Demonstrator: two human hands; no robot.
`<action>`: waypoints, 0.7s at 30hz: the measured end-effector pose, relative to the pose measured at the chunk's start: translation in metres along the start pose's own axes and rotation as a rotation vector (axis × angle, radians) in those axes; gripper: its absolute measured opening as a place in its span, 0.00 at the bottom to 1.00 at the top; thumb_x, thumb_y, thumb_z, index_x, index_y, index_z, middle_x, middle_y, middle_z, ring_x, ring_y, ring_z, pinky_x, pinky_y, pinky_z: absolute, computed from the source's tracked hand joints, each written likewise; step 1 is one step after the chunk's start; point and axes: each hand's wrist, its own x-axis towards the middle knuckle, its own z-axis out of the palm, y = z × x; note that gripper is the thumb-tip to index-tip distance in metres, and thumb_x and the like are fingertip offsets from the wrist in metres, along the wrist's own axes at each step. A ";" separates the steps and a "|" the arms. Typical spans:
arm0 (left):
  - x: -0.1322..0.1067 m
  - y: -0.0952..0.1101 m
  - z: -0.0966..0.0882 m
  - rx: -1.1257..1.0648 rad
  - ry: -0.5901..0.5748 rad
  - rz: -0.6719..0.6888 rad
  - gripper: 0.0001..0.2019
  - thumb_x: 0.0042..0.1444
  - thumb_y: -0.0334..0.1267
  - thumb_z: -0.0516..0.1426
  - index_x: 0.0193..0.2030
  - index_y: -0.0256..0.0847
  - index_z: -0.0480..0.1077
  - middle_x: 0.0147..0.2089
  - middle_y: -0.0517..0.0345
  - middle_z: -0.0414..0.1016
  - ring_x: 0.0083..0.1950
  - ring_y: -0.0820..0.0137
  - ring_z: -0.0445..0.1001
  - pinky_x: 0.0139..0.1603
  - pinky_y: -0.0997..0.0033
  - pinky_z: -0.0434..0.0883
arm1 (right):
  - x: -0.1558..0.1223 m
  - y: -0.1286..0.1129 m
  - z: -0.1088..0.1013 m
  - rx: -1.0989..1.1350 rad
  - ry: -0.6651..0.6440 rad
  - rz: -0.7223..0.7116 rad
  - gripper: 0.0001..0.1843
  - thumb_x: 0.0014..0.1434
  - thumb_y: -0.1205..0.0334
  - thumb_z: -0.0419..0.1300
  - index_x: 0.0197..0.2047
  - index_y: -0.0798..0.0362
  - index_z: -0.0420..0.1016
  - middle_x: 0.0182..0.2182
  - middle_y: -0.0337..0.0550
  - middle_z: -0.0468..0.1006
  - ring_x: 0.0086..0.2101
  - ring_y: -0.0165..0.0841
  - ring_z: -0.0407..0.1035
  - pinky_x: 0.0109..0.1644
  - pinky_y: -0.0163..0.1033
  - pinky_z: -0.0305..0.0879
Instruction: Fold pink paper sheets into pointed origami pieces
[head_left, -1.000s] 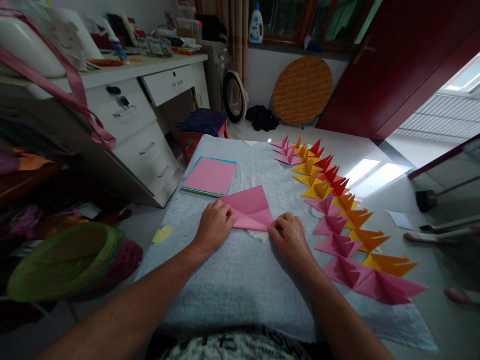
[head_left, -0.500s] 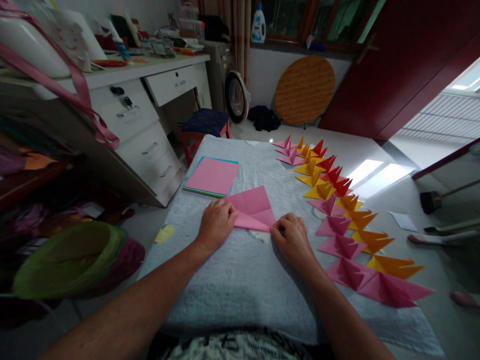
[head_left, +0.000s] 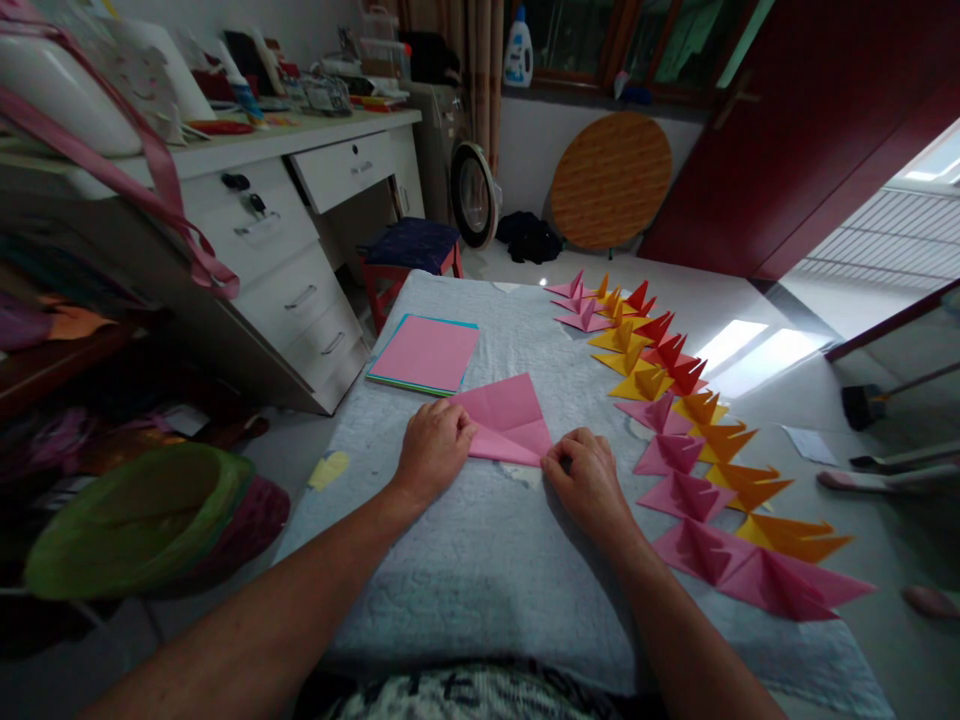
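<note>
A sheet of pink origami paper (head_left: pixel 510 412) lies on the cloth-covered table, its near edge folded over in a narrow flap. My left hand (head_left: pixel 436 440) is closed on the paper's left end, fingers curled and pressing it down. At the opposite end, my right hand (head_left: pixel 583 468) pinches the right corner between thumb and fingers. Creases cross the pink surface between the hands. Just beyond my left hand rests a stack of square coloured paper (head_left: pixel 426 353), pink on top, with blue and green edges showing below.
Rows of folded paper cranes (head_left: pixel 686 495) in pink, yellow, orange and red line the table's right side. A green-lined bin (head_left: pixel 142 520) stands at the left. Beyond the table are a stool (head_left: pixel 412 245), a white desk (head_left: pixel 300 290) and an open washing machine (head_left: pixel 474 195).
</note>
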 end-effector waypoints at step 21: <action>-0.001 0.000 0.003 0.059 0.008 -0.021 0.05 0.60 0.34 0.55 0.32 0.42 0.68 0.39 0.52 0.75 0.43 0.59 0.71 0.46 0.61 0.65 | 0.001 0.001 -0.001 -0.007 -0.012 0.016 0.10 0.57 0.67 0.61 0.24 0.50 0.72 0.32 0.45 0.74 0.37 0.40 0.65 0.43 0.46 0.59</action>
